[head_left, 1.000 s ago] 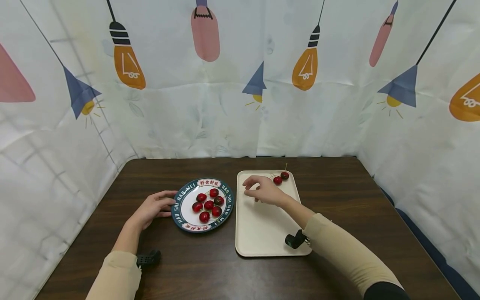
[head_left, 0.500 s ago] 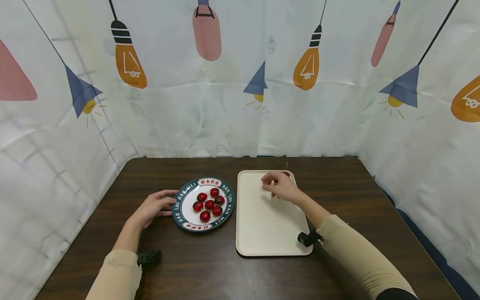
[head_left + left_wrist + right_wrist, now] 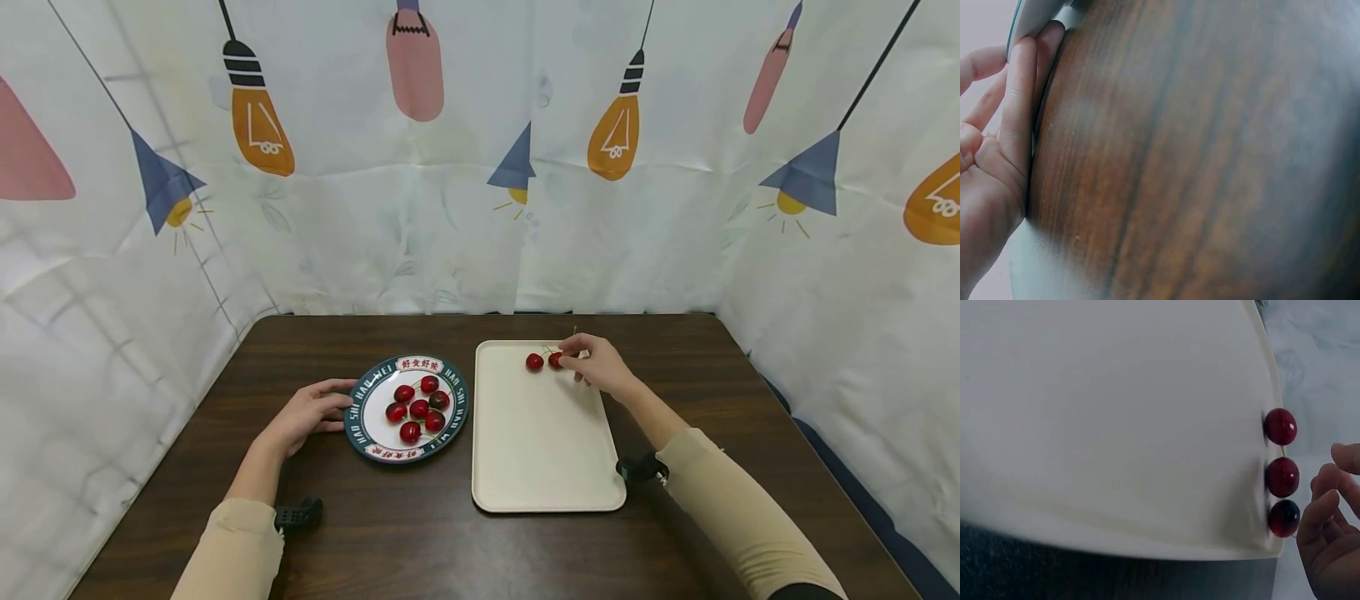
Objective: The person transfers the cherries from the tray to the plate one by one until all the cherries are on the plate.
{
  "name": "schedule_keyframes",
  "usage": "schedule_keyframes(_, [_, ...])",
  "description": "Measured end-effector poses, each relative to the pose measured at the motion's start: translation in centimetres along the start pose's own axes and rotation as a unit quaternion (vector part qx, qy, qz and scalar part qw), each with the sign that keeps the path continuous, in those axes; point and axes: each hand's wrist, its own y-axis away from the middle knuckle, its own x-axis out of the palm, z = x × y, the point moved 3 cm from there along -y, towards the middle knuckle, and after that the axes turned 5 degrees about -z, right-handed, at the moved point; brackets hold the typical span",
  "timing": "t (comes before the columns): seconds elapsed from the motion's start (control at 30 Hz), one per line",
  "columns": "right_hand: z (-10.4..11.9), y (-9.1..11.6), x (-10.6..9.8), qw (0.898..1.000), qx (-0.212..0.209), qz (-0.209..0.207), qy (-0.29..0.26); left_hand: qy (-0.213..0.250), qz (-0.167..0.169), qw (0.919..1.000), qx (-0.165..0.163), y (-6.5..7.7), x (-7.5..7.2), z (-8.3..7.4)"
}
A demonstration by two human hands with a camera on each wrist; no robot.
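My left hand [image 3: 302,417] rests at the left rim of a round white plate [image 3: 372,402] with a teal lettered border. In the left wrist view its long fingers [image 3: 1017,94] reach straight to the plate edge. Several red cherries [image 3: 418,409] lie on the plate. Over the far right corner of a cream tray [image 3: 543,458] is my right hand [image 3: 600,364], thumb and fingers bent with a small gap between them. Two bright cherries [image 3: 534,362] show left of it. In the right wrist view a darker cherry [image 3: 1284,518] sits nearest the fingers; from the head, the hand hides it.
Plate and tray stand side by side on a dark wooden table [image 3: 390,533]. A white curtain [image 3: 450,242] printed with lamps and bulbs hangs behind the table and along both sides. The tray has a low raised rim.
My right hand has moved right across the tray's far end, uncovering the bright cherries and covering the dark one. The left hand stays at the plate.
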Motion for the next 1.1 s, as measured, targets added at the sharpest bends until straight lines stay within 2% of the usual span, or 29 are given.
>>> schedule_keyframes(0.27, [-1.0, -0.5, -1.1, 0.999, 0.019, -0.026, -0.007, -0.001, -0.003, 1.0, -0.002, -0.1, -0.1, 0.1])
schedule_keyframes(0.6, [-1.7, -1.3, -1.2, 0.998, 0.027, -0.048, 0.006, -0.001, -0.007, 0.9999, -0.007, 0.0, 0.0, 0.0])
schedule_keyframes(0.93, [-2.3, -1.9, -0.7, 0.997, 0.054, -0.029, 0.042, 0.006, -0.004, 0.9999, -0.007, -0.1, 0.0, 0.0])
schedule_keyframes(1.1, [-2.3, -1.9, -0.5, 0.997, 0.048, -0.022, 0.056, 0.004, -0.004, 1.0, -0.008, 0.0, 0.0, 0.1])
